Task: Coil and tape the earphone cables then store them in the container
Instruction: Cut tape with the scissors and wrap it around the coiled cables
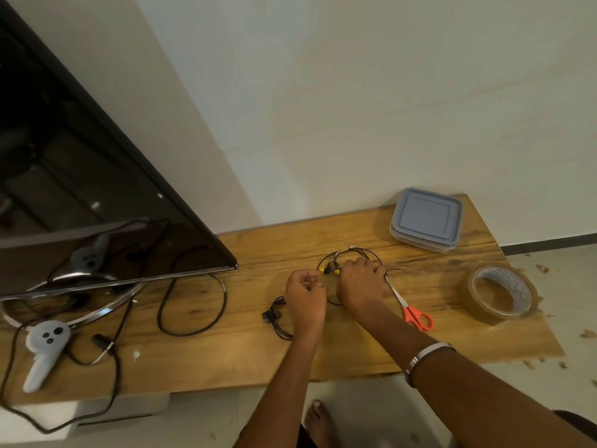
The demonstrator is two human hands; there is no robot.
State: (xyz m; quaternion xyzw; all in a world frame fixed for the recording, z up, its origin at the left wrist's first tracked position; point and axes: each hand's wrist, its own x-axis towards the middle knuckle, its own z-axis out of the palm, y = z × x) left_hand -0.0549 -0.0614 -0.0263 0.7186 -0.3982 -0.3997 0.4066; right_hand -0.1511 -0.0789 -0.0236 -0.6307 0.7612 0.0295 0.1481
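A black earphone cable point(350, 252) with yellow earbuds point(329, 270) lies looped in the middle of the wooden table point(252, 347). My right hand point(361, 282) rests on this loop with its fingers curled over the wire. My left hand point(305, 297) is just left of it, fingers curled in a pinch; whether it holds wire is hidden. A second black earphone bundle point(276, 316) lies coiled under my left wrist. The grey lidded container point(426, 219) stands shut at the back right. A roll of brown tape point(500, 294) sits at the right edge.
Orange-handled scissors point(412, 310) lie right of my right hand. A dark TV screen point(80, 176) on a chrome ring stand fills the left. A grey controller point(45, 350) and a loose black power cable point(190, 305) lie on the left of the table.
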